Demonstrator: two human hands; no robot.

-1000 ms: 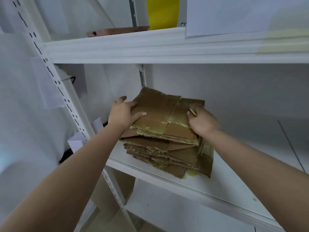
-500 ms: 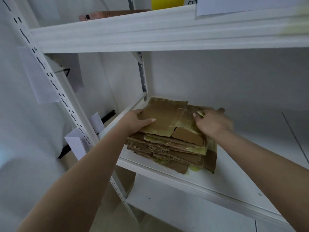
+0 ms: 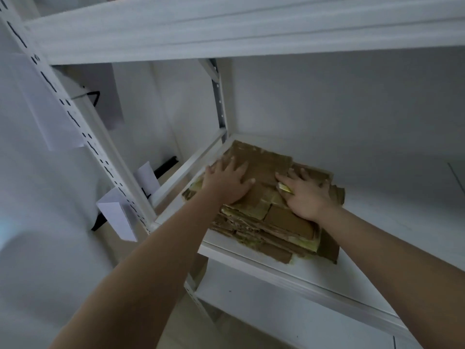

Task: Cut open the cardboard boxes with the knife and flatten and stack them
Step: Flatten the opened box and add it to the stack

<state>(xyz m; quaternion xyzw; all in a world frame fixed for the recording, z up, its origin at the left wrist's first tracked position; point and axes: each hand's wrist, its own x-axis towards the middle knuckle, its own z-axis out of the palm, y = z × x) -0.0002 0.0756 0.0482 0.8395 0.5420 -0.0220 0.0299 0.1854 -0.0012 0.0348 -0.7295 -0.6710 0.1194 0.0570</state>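
A stack of flattened brown cardboard boxes with yellowish tape lies on the white shelf, pushed toward its back left corner. My left hand presses flat on the top sheet's left side, fingers spread and straight. On the right side of the top sheet my right hand also rests flat with fingers spread. A small yellow piece shows at my right hand's thumb side; I cannot tell what it is. No knife is clearly visible.
A white shelf board runs overhead. The perforated white upright stands at the left with paper tags hanging from it. A rear upright stands behind the stack. A lower shelf lies below.
Both hands went from gripping the top cardboard's edges to lying flat on it. The stack now sits further back toward the shelf's corner.
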